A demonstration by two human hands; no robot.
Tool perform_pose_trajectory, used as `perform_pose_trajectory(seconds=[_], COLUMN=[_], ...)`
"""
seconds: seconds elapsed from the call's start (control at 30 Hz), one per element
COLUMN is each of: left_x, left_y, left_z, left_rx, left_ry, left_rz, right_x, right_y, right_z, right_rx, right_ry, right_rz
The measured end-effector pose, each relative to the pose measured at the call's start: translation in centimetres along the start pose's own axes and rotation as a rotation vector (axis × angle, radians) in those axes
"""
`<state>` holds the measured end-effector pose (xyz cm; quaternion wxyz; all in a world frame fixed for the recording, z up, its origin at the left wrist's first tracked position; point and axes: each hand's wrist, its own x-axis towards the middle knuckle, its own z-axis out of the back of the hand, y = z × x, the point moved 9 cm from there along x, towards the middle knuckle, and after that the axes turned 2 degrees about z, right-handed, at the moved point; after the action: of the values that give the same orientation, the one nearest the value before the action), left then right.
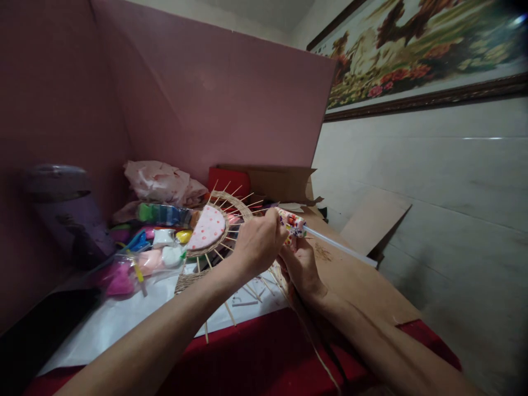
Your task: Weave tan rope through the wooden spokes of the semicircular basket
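Note:
My left hand (258,242) is closed around the rim of a round woven fan-like piece (214,234) made of twine and thin wooden sticks, with a pink dotted half-circle of cloth at its middle. My right hand (301,264) sits just beside it, fingers pinched on a small patterned roll (292,221) at the end of a long white stick (342,248). A strand of twine (317,352) trails down from the hands toward me. Both hands touch each other over the brown cardboard.
White paper (124,319) covers a red tablecloth (256,352). Bags of coloured clay (144,258) and a pink plastic bag (160,181) lie at the left. A purple cylinder (66,214) stands far left, an open cardboard box (280,184) behind. Pink boards wall the back.

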<state>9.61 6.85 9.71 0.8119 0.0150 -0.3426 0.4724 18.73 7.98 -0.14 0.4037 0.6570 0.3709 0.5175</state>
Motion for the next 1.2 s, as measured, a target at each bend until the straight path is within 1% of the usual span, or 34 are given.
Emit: perform_pose_trajectory(seconds=[0.07,0.1,0.27,0.43,0.5,0.57,0.67,0.8,0.83,0.9,1.03,1.13,1.2], left_x=[0.2,0.3,0.4,0.4,0.4,0.4,0.4,0.6,0.7,0.9,1.0,1.0,0.9], left_y=[0.7,0.9,1.0,0.9,0.9,1.3,1.8,2.5,2.7,3.0,3.3,3.3,2.8], left_z=[0.7,0.8,-0.3,-1.3,-1.6,-1.8,-2.1,-2.4,-2.4,-2.5,-2.4,-1.4,-0.3], left_rx=[0.032,0.025,-0.178,-0.421,-0.478,-0.486,-0.458,-0.418,-0.401,-0.367,-0.34,-0.405,-0.491], left_ry=[-0.062,-0.074,-0.007,0.041,0.057,0.066,0.071,0.075,0.077,0.077,0.054,0.006,-0.029], left_rz=[0.043,0.042,0.01,-0.002,0.002,0.028,0.062,0.07,0.071,0.069,0.086,0.1,0.074], right_x=[0.1,0.1,0.4,0.5,0.6,0.7,1.1,2.1,2.4,3.1,3.9,4.1,4.3], right_y=[-0.4,-0.4,-0.4,-0.3,-0.1,0.3,0.8,1.6,1.6,1.0,-0.4,0.0,0.7], right_z=[0.1,0.1,-0.1,-0.1,0.0,0.2,1.3,4.1,4.6,5.2,5.7,6.2,6.7], right_rx=[0.003,0.012,0.072,0.112,0.109,0.094,0.073,0.046,0.039,0.022,-0.001,-0.024,-0.068], right_ry=[-0.014,-0.013,0.031,0.025,0.012,-0.009,-0.086,-0.28,-0.307,-0.326,-0.337,-0.362,-0.342], right_rz=[-0.052,-0.066,-0.06,-0.029,-0.003,0.018,0.023,0.084,0.092,0.067,-0.007,-0.018,-0.031])
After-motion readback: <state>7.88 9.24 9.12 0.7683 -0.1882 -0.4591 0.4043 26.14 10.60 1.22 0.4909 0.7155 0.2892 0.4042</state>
